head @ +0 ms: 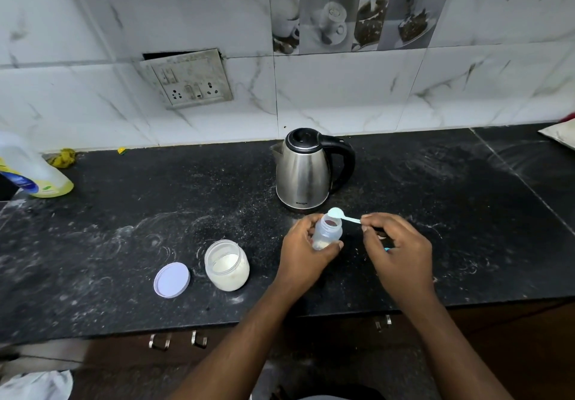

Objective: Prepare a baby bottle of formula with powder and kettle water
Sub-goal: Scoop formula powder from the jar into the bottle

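Seemingly, left fingers (311, 219) wrap the bottle (330, 232), right fingers (371, 219) pinching the scoop (336, 213)

The single head-worn camera looked forward and down, close over the table (435, 182), with the tiled wall (342, 94) at twelve o'clock.

The fingers of the left hand (306, 244) curl round the bottle (326, 233). Just beyond them the kettle (303, 172) blocks the way forward, its handle turned to the right. Left of those fingers an open jar (227, 266) stands near, with its lid (171, 280) flat just past it. Between jar and kettle the counter (236, 200) lies bare. Right of the fingers of the right hand (395, 244), which pinch the spoon (342, 215), bare counter runs wide.
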`<state>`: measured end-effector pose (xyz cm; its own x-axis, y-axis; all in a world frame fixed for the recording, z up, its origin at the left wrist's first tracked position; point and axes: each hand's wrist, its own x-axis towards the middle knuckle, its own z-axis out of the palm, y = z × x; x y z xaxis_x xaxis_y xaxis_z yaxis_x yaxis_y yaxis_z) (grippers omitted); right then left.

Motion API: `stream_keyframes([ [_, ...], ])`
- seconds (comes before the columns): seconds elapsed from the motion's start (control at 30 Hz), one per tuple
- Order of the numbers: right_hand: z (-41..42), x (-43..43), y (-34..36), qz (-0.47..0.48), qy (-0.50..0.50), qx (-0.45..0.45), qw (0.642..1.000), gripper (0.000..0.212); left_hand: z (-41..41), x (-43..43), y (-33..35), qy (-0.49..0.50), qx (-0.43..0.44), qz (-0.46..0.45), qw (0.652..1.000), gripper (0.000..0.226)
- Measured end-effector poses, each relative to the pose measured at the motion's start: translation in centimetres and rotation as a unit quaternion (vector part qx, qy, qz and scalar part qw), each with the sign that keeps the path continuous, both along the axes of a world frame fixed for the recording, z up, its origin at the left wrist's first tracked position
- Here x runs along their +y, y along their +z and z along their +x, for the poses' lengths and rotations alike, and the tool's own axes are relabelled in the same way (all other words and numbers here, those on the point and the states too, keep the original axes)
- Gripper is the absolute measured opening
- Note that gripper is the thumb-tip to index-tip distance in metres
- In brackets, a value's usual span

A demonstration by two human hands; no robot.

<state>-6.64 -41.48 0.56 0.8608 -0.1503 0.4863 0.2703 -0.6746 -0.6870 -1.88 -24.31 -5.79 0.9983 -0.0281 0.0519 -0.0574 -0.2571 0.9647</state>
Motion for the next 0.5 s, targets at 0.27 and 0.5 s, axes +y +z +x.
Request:
stream_keyframes([
  [0.27, 1.2, 0.2, -0.3, 0.156, 0.000, 0.092, 0.984, 0.018, -0.8, -0.4, -1.8, 0.007, 0.033, 0.038, 0.999, 0.048],
  [0.5, 4.7, 7.9, -0.7, 0.129, 0.126, 0.186, 0.966, 0.034, -2.5, -0.2, -2.2, -0.003, 0.073, 0.116, 0.991, 0.054],
])
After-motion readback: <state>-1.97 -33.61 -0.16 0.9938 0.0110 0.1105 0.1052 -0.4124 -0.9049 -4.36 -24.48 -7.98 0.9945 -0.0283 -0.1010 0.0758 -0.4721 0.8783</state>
